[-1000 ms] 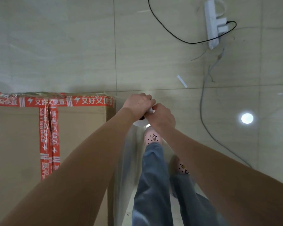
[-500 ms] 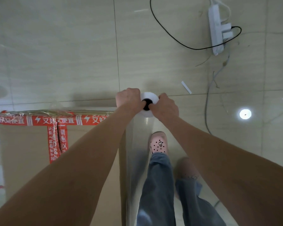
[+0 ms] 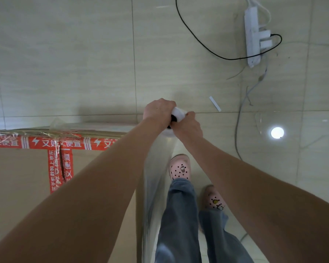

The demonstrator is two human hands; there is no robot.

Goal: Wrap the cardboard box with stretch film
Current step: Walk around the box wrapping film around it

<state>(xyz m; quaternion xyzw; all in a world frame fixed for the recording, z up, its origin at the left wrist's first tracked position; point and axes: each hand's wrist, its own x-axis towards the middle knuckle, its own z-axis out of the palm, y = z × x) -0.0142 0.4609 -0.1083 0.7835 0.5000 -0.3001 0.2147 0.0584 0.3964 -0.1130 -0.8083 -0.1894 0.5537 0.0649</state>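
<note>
Your left hand and right hand are both closed around the top end of the stretch film roll, with the fingers curled on its white rim.

The cardboard box stands on the floor at your left, and you hold the roll just beyond its far right corner. The film sheet runs from the roll back along the right side of the box.

I think the corner is the risky place. If you pull too hard there, the sharp edge may tear the film or the box may slide. If you let the tension go, the sheet may wrinkle and sit loose. You grip only the top of the roll, so its lower end may swing.

The grey cable lies on the floor at your right, and you could trip on it when you walk around.
</note>
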